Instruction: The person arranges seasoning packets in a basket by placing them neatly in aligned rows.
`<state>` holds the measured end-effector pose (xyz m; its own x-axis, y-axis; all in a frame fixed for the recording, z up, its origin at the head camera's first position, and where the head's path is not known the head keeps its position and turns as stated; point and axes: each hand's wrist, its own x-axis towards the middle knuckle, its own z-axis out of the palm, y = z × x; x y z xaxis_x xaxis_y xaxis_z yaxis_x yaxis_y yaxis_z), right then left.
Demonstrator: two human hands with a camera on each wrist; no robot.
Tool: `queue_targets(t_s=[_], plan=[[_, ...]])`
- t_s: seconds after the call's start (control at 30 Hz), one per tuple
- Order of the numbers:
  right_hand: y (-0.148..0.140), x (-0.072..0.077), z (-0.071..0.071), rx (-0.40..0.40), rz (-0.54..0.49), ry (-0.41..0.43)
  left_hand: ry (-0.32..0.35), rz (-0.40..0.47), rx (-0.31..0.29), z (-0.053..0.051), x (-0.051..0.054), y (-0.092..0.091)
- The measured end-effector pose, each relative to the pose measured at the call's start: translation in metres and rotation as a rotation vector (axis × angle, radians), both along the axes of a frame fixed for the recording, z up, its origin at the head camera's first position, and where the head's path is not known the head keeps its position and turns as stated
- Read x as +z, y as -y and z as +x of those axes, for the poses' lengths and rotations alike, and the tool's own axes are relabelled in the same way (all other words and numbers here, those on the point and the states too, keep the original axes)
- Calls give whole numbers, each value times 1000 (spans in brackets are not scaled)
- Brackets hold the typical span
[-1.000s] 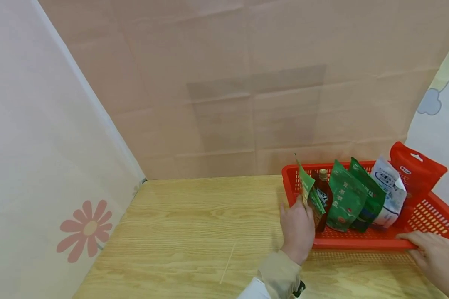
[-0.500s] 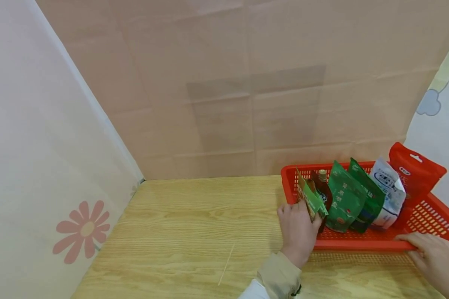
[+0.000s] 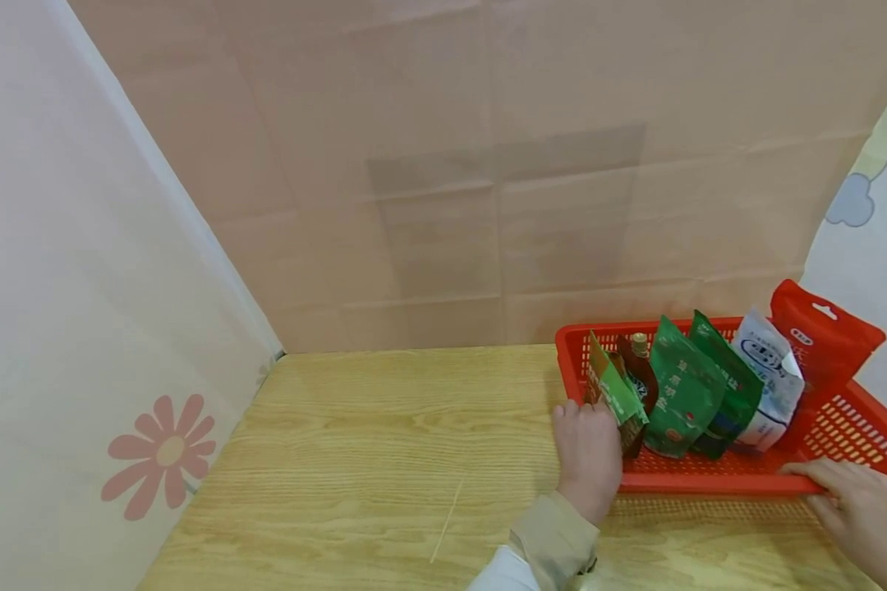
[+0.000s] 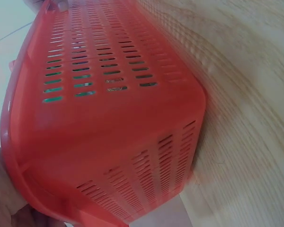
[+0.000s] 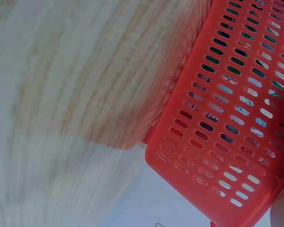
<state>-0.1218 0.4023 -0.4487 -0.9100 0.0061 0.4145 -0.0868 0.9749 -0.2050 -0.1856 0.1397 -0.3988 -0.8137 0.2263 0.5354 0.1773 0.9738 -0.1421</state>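
A red plastic basket (image 3: 717,483) stands on the wooden table at the right of the head view. My left hand (image 3: 588,455) grips its left rim; in the left wrist view that hand (image 4: 4,191) shows partly at the lower left edge. My right hand (image 3: 850,501) holds the front rim near the right end, thumb side over the edge. Inside, a green-and-brown packet (image 3: 615,390) leans beside a brown bottle (image 3: 641,373) with a gold cap. Two green pouches (image 3: 683,394), (image 3: 726,386), a white bag (image 3: 769,382) and a red bag (image 3: 820,336) stand to their right.
The wooden table (image 3: 355,443) stretches left of the basket. A beige paper-like backdrop (image 3: 429,246) hangs behind it. A white sheet with a pink flower (image 3: 170,451) borders the left side, and another patterned sheet (image 3: 880,263) the right.
The green-and-brown packet has tipped to the right, toward the bottle. My left hand has left it and taken the basket's left rim. My right hand has stayed on the front rim.
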Motion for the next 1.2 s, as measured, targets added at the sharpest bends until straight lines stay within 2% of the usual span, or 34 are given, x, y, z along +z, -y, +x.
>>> queue_targets(t_s=[0.2, 0.47, 0.57, 0.8, 0.9, 1.03, 1.2], plan=[[2, 2, 1, 0, -6, 11, 41, 9, -8, -1, 0, 0], [2, 1, 0, 16, -3, -17, 163, -23, 23, -1, 5, -3], [2, 0, 1, 19, 0, -35, 188, -14, 20, -1, 5, -3], [1, -1, 1, 10, -5, -31, 164, 49, -21, 4, 5, 1], [0, -1, 1, 14, 5, -41, 129, 14, -19, 6, 4, 1], [1, -2, 2, 26, 7, -68, 75, -56, 16, 5, 4, 0], [3, -4, 3, 20, -4, -71, 94, -99, 32, 3, 6, -2]])
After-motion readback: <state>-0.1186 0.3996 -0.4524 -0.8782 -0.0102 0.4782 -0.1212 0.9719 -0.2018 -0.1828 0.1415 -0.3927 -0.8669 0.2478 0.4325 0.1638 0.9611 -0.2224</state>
